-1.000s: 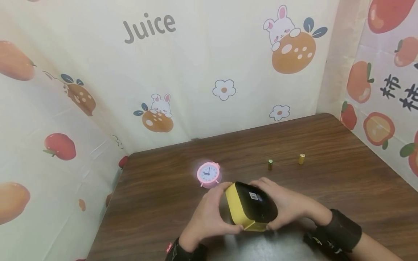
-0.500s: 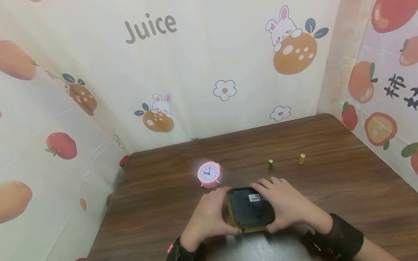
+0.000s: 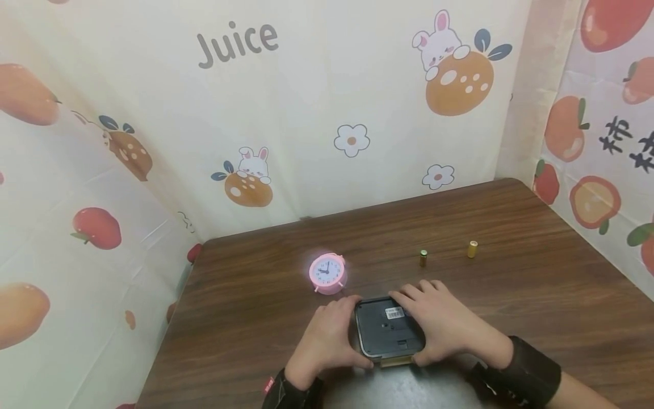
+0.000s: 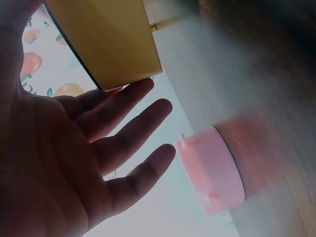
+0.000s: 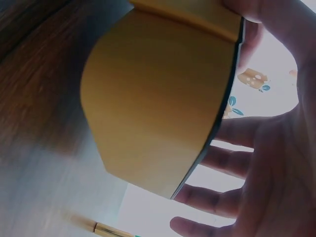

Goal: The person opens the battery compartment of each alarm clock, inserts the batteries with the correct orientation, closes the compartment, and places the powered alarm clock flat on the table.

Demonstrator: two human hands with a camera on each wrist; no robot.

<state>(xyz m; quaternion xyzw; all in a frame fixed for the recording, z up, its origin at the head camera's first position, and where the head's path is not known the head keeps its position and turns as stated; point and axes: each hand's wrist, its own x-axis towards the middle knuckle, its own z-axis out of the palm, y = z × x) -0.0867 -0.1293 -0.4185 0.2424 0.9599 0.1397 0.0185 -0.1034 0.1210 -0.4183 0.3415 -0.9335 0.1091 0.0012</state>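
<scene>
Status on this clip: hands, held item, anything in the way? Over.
Left hand and right hand grip yellow-sided device from opposite sides. Black labelled face up. Pink alarm clock just beyond left hand, apart from device.

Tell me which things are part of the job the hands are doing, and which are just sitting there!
Part of the job:
- yellow-sided box, held between the left hand and right hand

Probably just sitting there, untouched:
- pink alarm clock
- green-topped cylinder
- yellow cylinder

The cylinders look like batteries, so they might belong too.
</scene>
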